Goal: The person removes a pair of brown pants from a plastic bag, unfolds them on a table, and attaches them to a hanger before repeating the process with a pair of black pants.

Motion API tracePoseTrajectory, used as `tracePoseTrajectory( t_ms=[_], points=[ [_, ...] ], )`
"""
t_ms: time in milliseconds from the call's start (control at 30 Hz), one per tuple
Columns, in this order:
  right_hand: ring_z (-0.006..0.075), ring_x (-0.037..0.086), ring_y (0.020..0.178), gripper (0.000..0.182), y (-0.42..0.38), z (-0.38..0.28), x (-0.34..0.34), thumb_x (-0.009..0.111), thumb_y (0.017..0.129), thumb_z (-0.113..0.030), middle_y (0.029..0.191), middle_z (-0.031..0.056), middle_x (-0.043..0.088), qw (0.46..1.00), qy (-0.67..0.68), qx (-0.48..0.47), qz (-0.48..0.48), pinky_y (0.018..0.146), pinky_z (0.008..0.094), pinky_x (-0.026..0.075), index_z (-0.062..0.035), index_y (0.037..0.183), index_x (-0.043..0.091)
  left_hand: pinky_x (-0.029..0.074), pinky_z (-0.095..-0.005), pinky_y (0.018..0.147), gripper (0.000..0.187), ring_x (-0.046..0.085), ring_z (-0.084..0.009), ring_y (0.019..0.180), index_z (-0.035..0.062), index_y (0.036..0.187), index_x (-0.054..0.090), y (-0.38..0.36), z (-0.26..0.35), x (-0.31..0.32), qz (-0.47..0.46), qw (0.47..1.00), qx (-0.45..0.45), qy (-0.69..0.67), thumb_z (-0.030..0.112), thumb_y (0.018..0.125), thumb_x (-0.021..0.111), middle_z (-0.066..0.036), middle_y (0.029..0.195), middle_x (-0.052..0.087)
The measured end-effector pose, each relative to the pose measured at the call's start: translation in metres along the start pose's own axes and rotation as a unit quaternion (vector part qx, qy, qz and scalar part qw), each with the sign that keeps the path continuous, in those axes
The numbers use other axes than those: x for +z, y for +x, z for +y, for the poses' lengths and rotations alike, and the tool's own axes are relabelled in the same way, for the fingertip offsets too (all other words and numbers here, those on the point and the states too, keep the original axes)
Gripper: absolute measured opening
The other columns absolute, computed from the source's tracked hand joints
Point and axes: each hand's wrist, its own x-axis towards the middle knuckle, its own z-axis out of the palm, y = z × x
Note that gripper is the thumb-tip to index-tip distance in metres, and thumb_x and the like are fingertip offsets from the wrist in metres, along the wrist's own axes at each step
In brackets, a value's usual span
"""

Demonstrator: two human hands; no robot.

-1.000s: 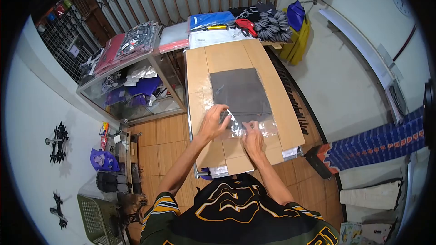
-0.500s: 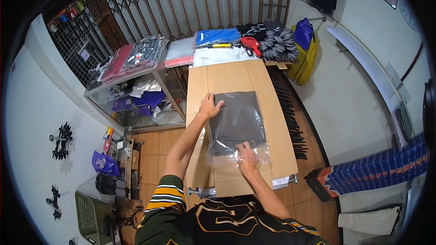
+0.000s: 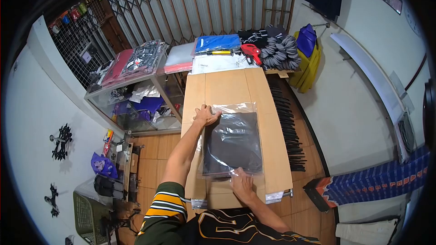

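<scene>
A folded dark grey garment in a clear plastic bag [image 3: 232, 143] lies on the cardboard-topped table [image 3: 227, 86]. My left hand [image 3: 206, 115] rests at the bag's far left corner, thumb on the plastic and fingers apart. At the near edge, right of its middle, my right hand [image 3: 242, 184] has its fingers closed on the bag's edge. Clear plastic extends past the garment at the far end, and the film shines with reflections.
Behind the cardboard are a blue packaged item [image 3: 217, 42], a red tape dispenser [image 3: 251, 54] and bundled grey gloves [image 3: 279, 52]. A glass display case [image 3: 136, 104] stands left. Dark strips [image 3: 288, 127] hang along the table's right side.
The bagged garment has moved toward me and now sits nearer the far end's opposite side, close to my body. My right hand has come nearer with it; my left hand is slightly lower.
</scene>
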Motion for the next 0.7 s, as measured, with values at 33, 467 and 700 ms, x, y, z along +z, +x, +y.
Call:
tracePoseTrajectory(
  t_ms=[33,467,700],
  points=[
    [0.0397,0.065,0.072,0.008,-0.006,0.000,0.001,0.065,0.084,-0.009,0.092,0.0181,0.063,1.000,0.000,-0.014,-0.001,0.065,0.0530,0.051,-0.0028,0.089,0.066,0.037,-0.0722,0.109,0.087,0.031,-0.0461,0.143,0.0119,0.148,0.049,0.000,0.000,-0.001,0.001,1.000,-0.003,-0.001,0.073,0.087,0.056,-0.011,0.156,0.037],
    [0.0419,0.068,0.075,0.018,-0.052,-0.007,-0.031,0.065,0.083,-0.011,0.086,0.0208,0.066,0.982,0.026,-0.039,-0.183,0.067,0.0512,0.055,-0.0025,0.097,0.073,0.036,-0.0744,0.106,0.083,0.031,-0.0470,0.143,0.0118,0.146,0.052,0.002,-0.002,0.007,0.018,0.999,-0.013,-0.024,0.068,0.086,0.062,-0.012,0.157,0.036],
    [0.0345,0.065,0.105,0.028,-0.049,-0.019,-0.050,0.070,0.085,-0.014,0.109,0.0153,0.066,0.988,0.091,-0.071,-0.100,0.087,0.0446,0.051,-0.0041,0.110,0.072,0.042,-0.0533,0.109,0.083,0.047,-0.0430,0.133,0.0052,0.145,0.050,-0.037,0.009,-0.002,0.142,0.983,-0.048,-0.104,0.055,0.083,0.074,-0.027,0.146,0.046]
  ],
)
